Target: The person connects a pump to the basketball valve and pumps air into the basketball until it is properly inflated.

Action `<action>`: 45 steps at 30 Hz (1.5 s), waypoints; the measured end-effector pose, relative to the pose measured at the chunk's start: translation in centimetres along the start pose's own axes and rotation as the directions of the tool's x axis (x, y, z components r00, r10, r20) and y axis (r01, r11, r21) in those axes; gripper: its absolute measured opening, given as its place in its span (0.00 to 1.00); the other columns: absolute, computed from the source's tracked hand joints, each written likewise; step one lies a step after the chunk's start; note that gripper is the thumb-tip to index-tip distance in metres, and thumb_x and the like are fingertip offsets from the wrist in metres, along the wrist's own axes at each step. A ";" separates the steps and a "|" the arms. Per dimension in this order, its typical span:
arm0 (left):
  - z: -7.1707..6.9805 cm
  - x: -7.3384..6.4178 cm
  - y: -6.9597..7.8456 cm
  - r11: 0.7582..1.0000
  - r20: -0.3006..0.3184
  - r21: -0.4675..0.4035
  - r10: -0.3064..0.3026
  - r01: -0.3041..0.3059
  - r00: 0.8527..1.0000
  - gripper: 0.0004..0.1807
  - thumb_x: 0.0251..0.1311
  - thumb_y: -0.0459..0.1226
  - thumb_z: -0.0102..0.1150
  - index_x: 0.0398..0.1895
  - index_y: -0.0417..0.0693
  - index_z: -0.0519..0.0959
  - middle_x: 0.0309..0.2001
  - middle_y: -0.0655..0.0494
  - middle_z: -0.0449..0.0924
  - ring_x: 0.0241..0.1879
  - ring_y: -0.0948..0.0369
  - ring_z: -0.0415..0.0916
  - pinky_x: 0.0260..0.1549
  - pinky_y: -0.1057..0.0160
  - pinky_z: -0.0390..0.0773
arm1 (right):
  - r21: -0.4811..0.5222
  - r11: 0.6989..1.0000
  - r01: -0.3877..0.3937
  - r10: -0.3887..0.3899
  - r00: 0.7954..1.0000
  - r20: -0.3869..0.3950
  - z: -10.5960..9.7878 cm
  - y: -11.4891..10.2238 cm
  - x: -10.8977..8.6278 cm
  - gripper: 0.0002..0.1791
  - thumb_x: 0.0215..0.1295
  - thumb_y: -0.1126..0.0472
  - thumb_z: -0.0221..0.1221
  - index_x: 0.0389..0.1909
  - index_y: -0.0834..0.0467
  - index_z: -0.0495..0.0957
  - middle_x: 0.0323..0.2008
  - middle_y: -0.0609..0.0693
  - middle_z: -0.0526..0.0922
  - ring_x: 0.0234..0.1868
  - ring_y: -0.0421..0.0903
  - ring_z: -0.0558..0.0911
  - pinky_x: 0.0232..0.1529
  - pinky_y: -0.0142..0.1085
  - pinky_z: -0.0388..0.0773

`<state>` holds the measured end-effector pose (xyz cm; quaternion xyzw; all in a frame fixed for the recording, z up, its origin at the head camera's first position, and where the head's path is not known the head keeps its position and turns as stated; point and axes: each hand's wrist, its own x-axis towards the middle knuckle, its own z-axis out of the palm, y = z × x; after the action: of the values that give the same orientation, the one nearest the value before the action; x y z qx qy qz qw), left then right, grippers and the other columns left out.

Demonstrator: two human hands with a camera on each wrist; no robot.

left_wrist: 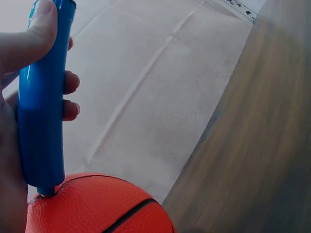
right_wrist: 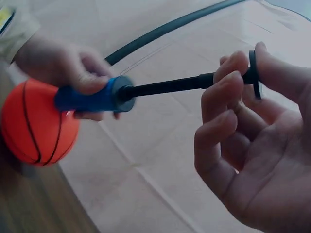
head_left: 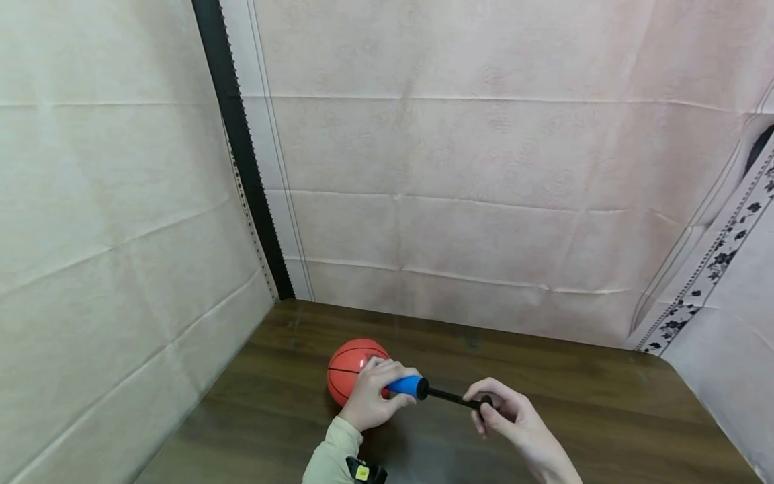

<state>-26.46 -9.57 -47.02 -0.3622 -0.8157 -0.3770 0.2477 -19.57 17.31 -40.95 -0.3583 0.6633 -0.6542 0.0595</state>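
Observation:
A small hand pump has a blue barrel [left_wrist: 43, 121] and a black rod [right_wrist: 167, 87] drawn out of it. My left hand [head_left: 377, 393] grips the barrel, thumb on one side and fingertips on the other. Behind that hand, an orange-red ball [head_left: 347, 370] with black basketball lines sits on the table; the barrel's narrow tip meets its surface in the left wrist view. With thumb and curled fingers, my right hand [head_left: 504, 413] holds the black handle [right_wrist: 255, 75] at the rod's end. The needle, if any, is hidden.
The brown wood-grain table [head_left: 290, 390] runs back to a creased pale cloth [head_left: 459, 235]. Another cloth wall [head_left: 121, 269] stands at the left, beside a dark strip [head_left: 248, 154]. A flower-patterned border [head_left: 695, 302] slants along the right side.

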 end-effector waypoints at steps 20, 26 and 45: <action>1.0 -0.3 0.3 0.990 0.023 0.063 0.125 -0.126 0.992 0.19 0.53 0.48 0.69 0.49 0.60 0.81 0.41 0.66 0.84 0.43 0.68 0.77 0.52 0.59 0.69 | -0.129 0.954 -0.272 0.282 0.957 0.064 1.2 1.2 1.3 0.14 0.76 0.57 0.46 0.48 0.62 0.73 0.29 0.51 0.75 0.29 0.34 0.74 0.29 0.33 0.75; -0.1 -0.4 -0.5 0.997 -0.061 0.065 0.055 -0.051 0.997 0.20 0.52 0.48 0.69 0.50 0.61 0.80 0.43 0.66 0.84 0.45 0.67 0.78 0.52 0.54 0.69 | -0.080 0.981 -0.179 0.180 0.984 0.009 -0.7 -0.8 -0.4 0.13 0.78 0.64 0.40 0.52 0.64 0.71 0.30 0.49 0.76 0.28 0.42 0.75 0.32 0.37 0.77; 1.0 0.4 0.4 0.994 0.012 0.082 0.078 -0.079 0.997 0.20 0.52 0.47 0.70 0.49 0.59 0.81 0.41 0.64 0.84 0.41 0.66 0.78 0.50 0.56 0.69 | -0.052 0.994 -0.100 0.103 0.992 0.070 0.6 1.4 1.0 0.15 0.77 0.66 0.39 0.52 0.69 0.71 0.26 0.63 0.72 0.25 0.36 0.74 0.26 0.34 0.75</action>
<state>-26.53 -8.44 -47.22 -0.3851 -0.8168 -0.3314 0.2733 -20.54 16.12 -41.93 -0.3492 0.6937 -0.6206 0.1082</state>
